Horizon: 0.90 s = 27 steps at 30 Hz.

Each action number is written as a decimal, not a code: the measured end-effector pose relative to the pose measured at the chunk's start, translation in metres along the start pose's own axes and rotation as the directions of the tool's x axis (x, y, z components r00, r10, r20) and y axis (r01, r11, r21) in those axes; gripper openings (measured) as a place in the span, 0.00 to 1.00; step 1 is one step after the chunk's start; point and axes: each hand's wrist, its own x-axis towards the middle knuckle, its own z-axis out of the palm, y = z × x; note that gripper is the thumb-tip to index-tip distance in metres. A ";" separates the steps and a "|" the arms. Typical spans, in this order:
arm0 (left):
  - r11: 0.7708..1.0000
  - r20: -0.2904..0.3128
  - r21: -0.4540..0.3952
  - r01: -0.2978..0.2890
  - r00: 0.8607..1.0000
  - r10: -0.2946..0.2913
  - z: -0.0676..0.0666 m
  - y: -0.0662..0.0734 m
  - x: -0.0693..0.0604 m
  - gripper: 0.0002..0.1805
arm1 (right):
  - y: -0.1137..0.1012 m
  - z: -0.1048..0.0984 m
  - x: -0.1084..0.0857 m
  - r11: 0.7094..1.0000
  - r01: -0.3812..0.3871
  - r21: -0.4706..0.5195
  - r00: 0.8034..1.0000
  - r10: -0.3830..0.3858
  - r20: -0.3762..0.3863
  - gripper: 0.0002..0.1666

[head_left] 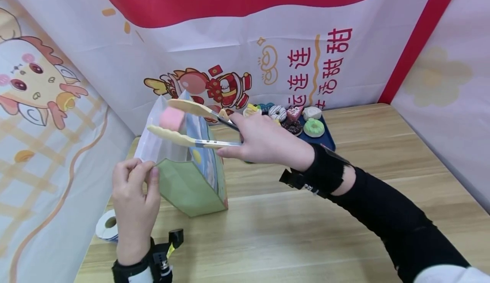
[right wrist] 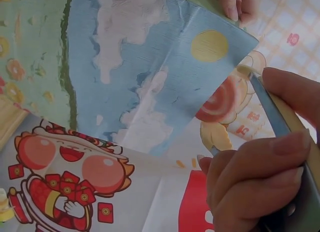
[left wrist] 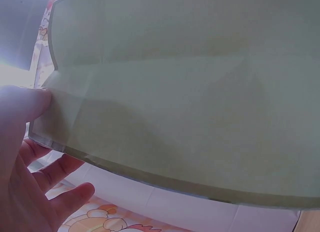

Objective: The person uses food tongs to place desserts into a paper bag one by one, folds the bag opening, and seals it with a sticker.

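My left hand (head_left: 134, 198) pinches the top rim of a paper gift bag (head_left: 189, 185), its thumb outside in the left wrist view. The bag stands upright with a pale green side and a sky-painted face (right wrist: 150, 67). Over the bag's mouth, my right hand (head_left: 264, 138) grips a pair of tongs (head_left: 174, 137) with cream tips and metal arms. Those tips stand apart. A pink block (head_left: 172, 119) appears between them at the bag's opening; I cannot tell whether the tips touch it. The bag's bottom inside is hidden.
Behind my right hand, a dark blue tray (head_left: 326, 137) holds several toy sweets, among them a green doughnut (head_left: 314, 127) and a striped white doughnut (head_left: 277, 113). A white roll (head_left: 104, 225) lies by the table's left edge. Printed cloth (head_left: 214, 49) walls the table.
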 end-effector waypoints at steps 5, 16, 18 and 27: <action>1.000 -0.006 0.001 -0.009 1.000 0.009 0.000 0.000 0.001 0.04 | 0.006 -0.004 -0.002 1.000 -0.005 0.025 1.000 0.005 -0.025 0.46; 1.000 -0.014 -0.012 -0.022 1.000 0.022 0.000 -0.002 0.002 0.04 | 0.041 -0.006 -0.010 0.992 -0.100 0.072 0.988 0.108 -0.112 0.40; 1.000 -0.015 -0.010 -0.021 1.000 0.021 0.000 -0.002 0.002 0.04 | 0.048 -0.003 -0.011 0.990 -0.119 0.077 0.984 0.128 -0.124 0.39; 1.000 -0.013 -0.008 -0.024 1.000 0.023 0.001 -0.002 0.001 0.04 | 0.084 0.009 -0.021 0.978 -0.186 0.094 0.966 0.200 -0.164 0.43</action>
